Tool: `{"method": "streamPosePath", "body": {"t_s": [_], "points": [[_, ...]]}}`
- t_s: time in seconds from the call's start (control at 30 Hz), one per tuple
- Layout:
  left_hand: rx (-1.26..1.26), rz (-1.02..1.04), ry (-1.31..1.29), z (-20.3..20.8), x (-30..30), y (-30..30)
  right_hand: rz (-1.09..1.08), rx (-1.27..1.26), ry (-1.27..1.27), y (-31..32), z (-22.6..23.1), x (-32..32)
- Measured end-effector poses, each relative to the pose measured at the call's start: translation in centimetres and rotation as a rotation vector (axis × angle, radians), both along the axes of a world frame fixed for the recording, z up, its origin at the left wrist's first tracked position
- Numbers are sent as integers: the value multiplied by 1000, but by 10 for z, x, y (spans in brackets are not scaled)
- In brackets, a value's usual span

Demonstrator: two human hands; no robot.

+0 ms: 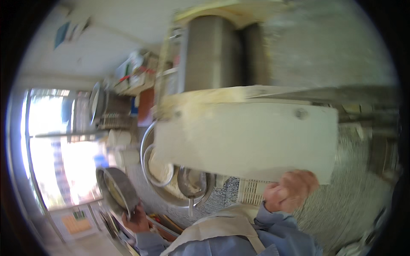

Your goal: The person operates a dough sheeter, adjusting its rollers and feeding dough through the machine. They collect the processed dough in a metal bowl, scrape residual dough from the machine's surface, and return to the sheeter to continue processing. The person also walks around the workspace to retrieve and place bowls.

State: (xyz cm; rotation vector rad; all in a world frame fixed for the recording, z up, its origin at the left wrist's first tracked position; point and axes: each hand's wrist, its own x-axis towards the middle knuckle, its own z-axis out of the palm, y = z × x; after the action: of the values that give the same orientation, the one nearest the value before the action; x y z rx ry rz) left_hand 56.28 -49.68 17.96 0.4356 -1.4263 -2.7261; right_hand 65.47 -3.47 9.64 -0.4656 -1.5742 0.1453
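Bright daylight comes through a tall glazed frame on the far left of a cluttered workroom with a speckled grey floor. Near it, at the left, a deep metal bowl is held up on its side, the long axis of its visible rim slanting from far left to near right. The left hand grips that rim at its near right end, so the bowl lies to the far left of this hand and well apart from the right one. The bowl is dull grey and round-walled, with a paler, yellowish patch inside; blur hides what that patch is. Right of the bowl stands a wide metal basin, holding a smaller bowl of pale, floury matter and a handled metal scoop. Farther right, a broad white panel slopes below a machine's grey roller, partly covering the basin. A pale slatted crate shows beneath its near edge. At the panel's near right corner is the right hand, fingers curled in like a loose fist; whether it touches the panel or encloses anything cannot be told.
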Motion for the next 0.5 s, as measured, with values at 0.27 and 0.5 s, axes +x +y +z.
{"method": "streamPosePath", "body": {"t_s": [0.27,0.5], "points": [[213,103,82,7,28,-83,-184,13,-163,6,0,7],[247,234,184,-6,51,-228,-255,-277,-102,-9,6,-7]]}}
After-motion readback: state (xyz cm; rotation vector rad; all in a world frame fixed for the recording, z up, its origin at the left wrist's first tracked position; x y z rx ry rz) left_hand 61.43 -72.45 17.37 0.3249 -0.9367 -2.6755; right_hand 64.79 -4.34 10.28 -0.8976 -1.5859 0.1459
